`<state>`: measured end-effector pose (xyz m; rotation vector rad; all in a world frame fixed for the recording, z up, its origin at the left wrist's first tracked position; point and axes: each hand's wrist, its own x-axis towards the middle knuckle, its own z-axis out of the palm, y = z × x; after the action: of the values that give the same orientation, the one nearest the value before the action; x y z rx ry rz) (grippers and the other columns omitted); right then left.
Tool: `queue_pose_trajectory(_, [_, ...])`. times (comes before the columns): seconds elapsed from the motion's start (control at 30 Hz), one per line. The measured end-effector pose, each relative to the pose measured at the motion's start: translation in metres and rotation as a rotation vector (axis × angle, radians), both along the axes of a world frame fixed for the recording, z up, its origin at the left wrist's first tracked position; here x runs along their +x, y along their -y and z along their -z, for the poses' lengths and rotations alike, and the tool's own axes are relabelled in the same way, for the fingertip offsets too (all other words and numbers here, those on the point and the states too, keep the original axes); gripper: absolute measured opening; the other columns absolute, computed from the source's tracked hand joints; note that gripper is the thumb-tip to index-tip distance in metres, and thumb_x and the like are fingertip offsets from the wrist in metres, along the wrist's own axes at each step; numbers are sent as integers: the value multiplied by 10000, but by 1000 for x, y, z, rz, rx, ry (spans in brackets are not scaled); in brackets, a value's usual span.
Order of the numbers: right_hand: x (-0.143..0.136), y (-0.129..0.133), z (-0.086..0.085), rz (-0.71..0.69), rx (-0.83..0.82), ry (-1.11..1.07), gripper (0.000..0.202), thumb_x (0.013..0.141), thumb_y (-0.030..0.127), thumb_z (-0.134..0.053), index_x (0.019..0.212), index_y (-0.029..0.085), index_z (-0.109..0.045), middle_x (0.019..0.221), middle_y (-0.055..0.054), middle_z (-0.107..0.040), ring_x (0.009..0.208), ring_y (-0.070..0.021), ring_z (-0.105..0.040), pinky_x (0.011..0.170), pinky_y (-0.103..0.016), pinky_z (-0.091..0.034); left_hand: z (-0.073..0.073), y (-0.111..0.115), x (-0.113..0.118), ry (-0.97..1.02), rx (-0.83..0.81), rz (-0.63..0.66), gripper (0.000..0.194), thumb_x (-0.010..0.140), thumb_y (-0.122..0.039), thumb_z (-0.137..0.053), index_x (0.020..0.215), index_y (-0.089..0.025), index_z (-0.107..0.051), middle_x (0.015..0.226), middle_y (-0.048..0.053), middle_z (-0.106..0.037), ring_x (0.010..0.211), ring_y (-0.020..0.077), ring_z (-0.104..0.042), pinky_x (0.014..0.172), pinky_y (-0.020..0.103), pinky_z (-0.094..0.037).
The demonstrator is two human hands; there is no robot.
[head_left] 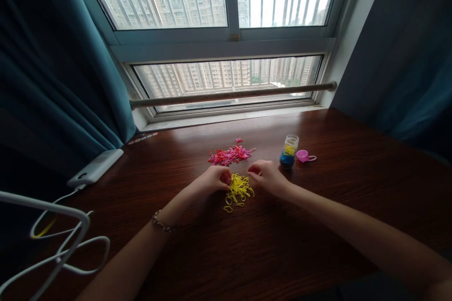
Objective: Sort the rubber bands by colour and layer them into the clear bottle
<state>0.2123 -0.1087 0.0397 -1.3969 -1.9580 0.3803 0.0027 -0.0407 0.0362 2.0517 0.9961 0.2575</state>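
A loose heap of yellow rubber bands (239, 187) lies on the dark wooden table between my two hands. My left hand (216, 178) touches the heap's left side, its fingers and thumb curled together; whatever is between the tips is hidden. Just off the heap's upper right, my right hand (267, 176) is closed in a pinch, and anything held there is too small to make out. Beyond my left hand spreads a pile of pink and red rubber bands (231, 155). Right of my right hand stands an open clear jar (288, 152), blue at the bottom with yellow bands above.
A pink lid with a loop (302, 156) lies beside the jar. On the left are a white power bank (96, 168) and looping white cables (83, 244). A window with a rail (233, 96) and blue curtains (102, 84) borders the table (353, 169).
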Motion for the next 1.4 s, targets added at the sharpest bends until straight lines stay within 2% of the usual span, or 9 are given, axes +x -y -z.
queue_pose_trajectory(0.07, [-9,-4,21,16,44,-38,110,791,144,-540,812,148,-648,793,-57,-629,708,-142,-572,659,-249,-452,2,1,2,40,-15,-53,427,521,-220,-710,914,-122,-575,737,24,-613,618,140,-582,554,238,-456])
queue_pose_trajectory(0.13, [-14,-6,33,-28,81,-70,154,815,124,-497,876,152,-636,857,-73,-630,809,-164,-571,741,-276,-455,4,1,3,66,-35,-104,567,500,-198,-717,1034,-120,-541,808,41,-616,598,136,-591,521,231,-454])
queue_pose_trajectory(0.23, [-14,-3,39,-162,108,-90,214,834,106,-452,950,155,-625,949,-88,-627,925,-182,-548,834,-305,-441,7,1,5,56,4,-118,488,522,-208,-706,988,-104,-600,790,53,-631,593,143,-592,519,230,-450])
queue_pose_trajectory(0.33, [-12,2,39,-252,105,-108,252,843,109,-432,1008,156,-616,1007,-96,-619,955,-184,-542,860,-314,-441,8,3,7,59,89,-84,297,577,-223,-675,850,-106,-668,694,42,-643,610,147,-583,553,228,-448])
queue_pose_trajectory(0.5, [-12,5,39,-303,98,-147,248,839,127,-443,983,166,-640,993,-88,-630,922,-179,-567,838,-306,-460,7,9,11,104,149,-62,184,638,-204,-624,785,-115,-689,690,48,-659,620,138,-584,564,211,-444])
queue_pose_trajectory(0.87, [-12,7,37,-345,114,-206,195,813,123,-488,864,171,-669,900,-61,-653,791,-149,-604,746,-260,-480,6,15,13,37,327,16,128,689,-192,-573,718,-122,-675,673,34,-637,594,113,-551,544,189,-400])
queue_pose_trajectory(1.03, [-12,9,33,-287,113,-239,172,818,141,-495,814,180,-662,839,-46,-651,744,-145,-597,711,-257,-471,4,16,15,54,266,3,148,695,-201,-560,730,-108,-670,674,39,-642,593,119,-550,541,197,-405])
queue_pose_trajectory(1.23, [-11,7,30,-141,82,-296,97,804,225,-554,811,168,-633,775,-39,-632,707,-147,-583,645,-250,-465,-1,19,19,153,139,-52,175,690,-231,-584,761,-97,-672,687,44,-655,605,128,-566,553,206,-430])
queue_pose_trajectory(1.4, [-9,7,32,-153,82,-327,191,717,282,-666,859,163,-619,799,-36,-630,725,-153,-585,650,-252,-468,1,24,24,253,66,-104,169,682,-236,-608,760,-97,-667,668,42,-654,598,132,-579,554,216,-444])
